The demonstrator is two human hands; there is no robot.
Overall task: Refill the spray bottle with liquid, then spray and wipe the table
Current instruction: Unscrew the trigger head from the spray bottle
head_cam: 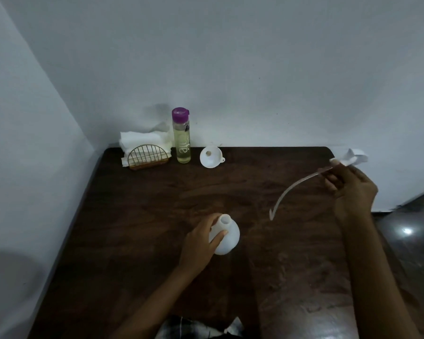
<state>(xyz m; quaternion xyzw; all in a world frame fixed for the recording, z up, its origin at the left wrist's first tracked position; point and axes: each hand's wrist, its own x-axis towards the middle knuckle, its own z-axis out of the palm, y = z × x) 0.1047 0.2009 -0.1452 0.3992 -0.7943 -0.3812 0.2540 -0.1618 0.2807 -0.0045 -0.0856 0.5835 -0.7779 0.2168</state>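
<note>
My left hand (pixel 198 243) grips the uncapped spray bottle (pixel 228 238) at the centre of the counter (pixel 157 204), fingers (pixel 206 221) curled round it; my right hand (pixel 350 192) pinches the detached spray head (pixel 355 158) (dip tube (pixel 294 187) dangling) above the right edge.

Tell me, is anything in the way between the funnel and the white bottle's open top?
Nothing visible. Only bare table lies between the funnel and the bottle, held by the left hand. The right hand holds the sprayer and its tube off to the side.
</note>
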